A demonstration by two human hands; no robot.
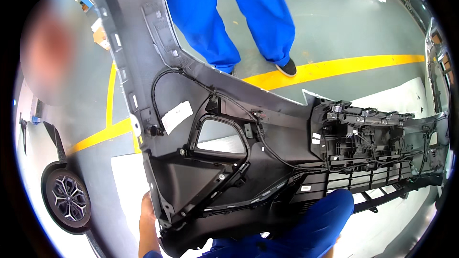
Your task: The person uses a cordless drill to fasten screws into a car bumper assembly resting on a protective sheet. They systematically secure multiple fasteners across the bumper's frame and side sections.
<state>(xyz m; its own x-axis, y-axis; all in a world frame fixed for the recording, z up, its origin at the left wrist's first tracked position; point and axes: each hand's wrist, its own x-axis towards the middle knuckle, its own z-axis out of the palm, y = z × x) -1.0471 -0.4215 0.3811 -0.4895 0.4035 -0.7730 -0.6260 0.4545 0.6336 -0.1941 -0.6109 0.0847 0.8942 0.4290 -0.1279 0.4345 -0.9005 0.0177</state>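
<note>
Bumper (239,162) hides most of left hand (147,208).

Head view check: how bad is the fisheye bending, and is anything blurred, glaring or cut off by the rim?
Head view: strong fisheye, the yellow floor line bows and a black rim cuts the corners; the bumper is sharp and evenly lit; a blurred patch sits upper left; the left hand is partly hidden, the right hand unseen.

The person wears bright blue work clothing of a plain, smooth cloth. A blue sleeve (318,224) covers the right arm, broad and loosely creased, with no markings to be seen on it. The left forearm (147,231) is bare above a small edge of blue cloth at the lower rim, and its grip is mostly hidden.
</note>
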